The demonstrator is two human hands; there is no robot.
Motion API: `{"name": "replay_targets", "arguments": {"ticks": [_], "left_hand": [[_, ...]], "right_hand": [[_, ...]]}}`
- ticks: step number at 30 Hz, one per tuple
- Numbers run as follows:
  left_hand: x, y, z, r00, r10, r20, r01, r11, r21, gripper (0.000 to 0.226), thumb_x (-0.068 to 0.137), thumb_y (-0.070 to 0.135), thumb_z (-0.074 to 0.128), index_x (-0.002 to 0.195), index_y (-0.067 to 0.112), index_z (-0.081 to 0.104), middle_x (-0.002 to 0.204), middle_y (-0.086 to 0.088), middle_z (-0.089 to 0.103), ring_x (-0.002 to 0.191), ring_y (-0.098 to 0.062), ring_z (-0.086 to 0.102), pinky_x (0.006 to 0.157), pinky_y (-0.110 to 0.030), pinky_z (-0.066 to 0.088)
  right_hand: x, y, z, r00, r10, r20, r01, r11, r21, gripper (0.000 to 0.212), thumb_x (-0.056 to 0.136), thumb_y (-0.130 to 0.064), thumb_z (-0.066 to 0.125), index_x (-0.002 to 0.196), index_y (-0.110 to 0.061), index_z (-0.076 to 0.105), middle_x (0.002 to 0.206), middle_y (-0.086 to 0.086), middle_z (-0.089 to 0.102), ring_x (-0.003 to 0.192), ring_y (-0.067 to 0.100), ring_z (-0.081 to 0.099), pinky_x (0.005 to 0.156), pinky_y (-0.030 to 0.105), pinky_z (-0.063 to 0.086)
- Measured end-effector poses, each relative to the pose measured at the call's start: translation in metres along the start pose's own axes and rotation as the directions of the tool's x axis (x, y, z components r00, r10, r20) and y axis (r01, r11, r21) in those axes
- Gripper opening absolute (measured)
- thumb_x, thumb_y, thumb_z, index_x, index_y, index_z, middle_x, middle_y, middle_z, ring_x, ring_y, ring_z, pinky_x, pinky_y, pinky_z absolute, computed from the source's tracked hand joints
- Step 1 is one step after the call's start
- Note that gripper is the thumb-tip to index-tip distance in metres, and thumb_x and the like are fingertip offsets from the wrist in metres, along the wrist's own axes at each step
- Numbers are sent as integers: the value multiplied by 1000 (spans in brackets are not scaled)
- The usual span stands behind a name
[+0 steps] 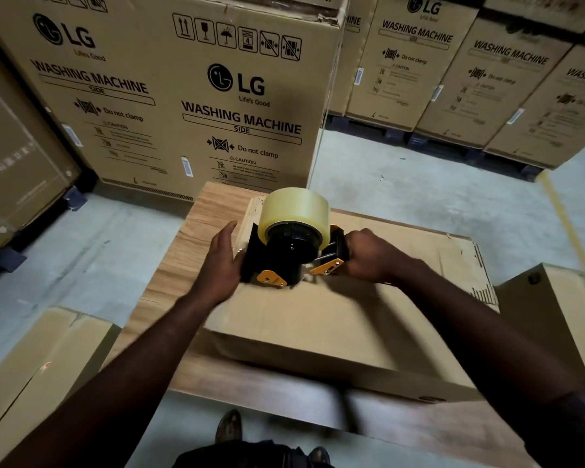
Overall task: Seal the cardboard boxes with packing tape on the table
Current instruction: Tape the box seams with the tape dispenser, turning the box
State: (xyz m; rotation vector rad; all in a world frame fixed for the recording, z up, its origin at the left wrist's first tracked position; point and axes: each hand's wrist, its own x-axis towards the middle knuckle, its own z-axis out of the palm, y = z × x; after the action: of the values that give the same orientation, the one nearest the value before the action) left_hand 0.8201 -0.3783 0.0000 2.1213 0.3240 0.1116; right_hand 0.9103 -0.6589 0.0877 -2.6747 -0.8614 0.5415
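A flat cardboard box [335, 319] lies on the wooden table [196, 238]. On the box's far left part stands a black and orange tape dispenser [284, 261] carrying a big roll of clear packing tape [296, 209]. My right hand [368, 255] grips the dispenser's handle on its right side. My left hand [222, 261] lies with straight fingers against the dispenser's left side and the box's left end. The hands are slightly blurred.
Tall washing machine cartons [190, 96] stand just behind the table, and more [487, 79] line the back right on pallets. A cardboard box [38, 366] stands at my left and another [561, 305] at my right. My shoes [230, 427] show under the table's near edge.
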Motion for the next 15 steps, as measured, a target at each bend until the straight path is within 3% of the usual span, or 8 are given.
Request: {"name": "replay_targets", "arguments": {"ticks": [4, 7, 11, 15], "left_hand": [[0, 5, 2, 999, 36, -34, -35, 999, 37, 61, 102, 21, 55, 157, 19, 28, 158, -11, 32, 141, -26, 38, 113, -35, 32], [-1, 9, 4, 997, 81, -16, -76, 972, 223, 54, 105, 22, 47, 157, 17, 31, 165, -8, 21, 151, -26, 22, 121, -40, 22], [-14, 28, 14, 982, 109, 156, -183, 762, 621, 53, 109, 25, 27, 160, 15, 16, 169, -5, 3, 155, -24, -2, 124, -54, 4], [-47, 53, 49, 900, 193, 392, -411, 680, 608, 61, 108, 42, 25, 162, 18, 7, 169, -3, 0, 155, -21, -6, 125, -50, -2]], "right_hand": [[-30, 32, -17, 998, 59, -9, -60, 995, -84, 35, 83, -61, 71, 74, -28, 65, 74, -4, 65, 78, 22, 59, 70, 34, 48], [-56, 56, -25, 993, 115, -3, -115, 992, -43, 33, 84, -54, 75, 65, -34, 56, 67, -14, 57, 79, 21, 59, 67, 30, 39], [-59, 57, -18, 989, 145, -23, -146, 989, -12, 35, 79, -53, 73, 65, -35, 47, 89, 7, 71, 79, 20, 53, 69, 29, 37], [-57, 57, -17, 988, 150, -34, -150, 989, 5, 28, 65, -56, 54, 68, -29, 48, 97, 16, 72, 85, 30, 61, 70, 28, 38]]}}
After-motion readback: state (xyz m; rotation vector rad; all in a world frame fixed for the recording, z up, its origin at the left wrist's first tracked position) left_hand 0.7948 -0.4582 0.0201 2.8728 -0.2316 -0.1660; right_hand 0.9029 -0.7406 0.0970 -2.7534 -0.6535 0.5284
